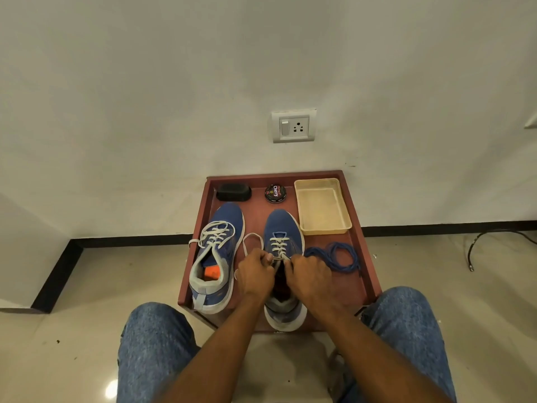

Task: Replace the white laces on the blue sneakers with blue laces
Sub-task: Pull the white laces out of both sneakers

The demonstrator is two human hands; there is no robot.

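Note:
Two blue sneakers stand toes-away on a low red-brown table (pixel 364 257). The left sneaker (pixel 216 254) has its white laces loose and spread. The right sneaker (pixel 281 225) is laced with a white lace (pixel 278 244); a loop of it hangs off to the left. My left hand (pixel 255 273) pinches that lace at the top eyelets. My right hand (pixel 309 276) pinches the lace on the other side. Both hands hide the shoe's opening. A coil of blue laces (pixel 334 255) lies on the table just right of this shoe.
At the table's back stand a black brush (pixel 234 192), a round polish tin (pixel 275 193) and a cream plastic tray (pixel 345 212). A wall with a socket (pixel 294 126) rises behind. My knees in jeans flank the table's near edge. A cable (pixel 491 237) lies on the floor right.

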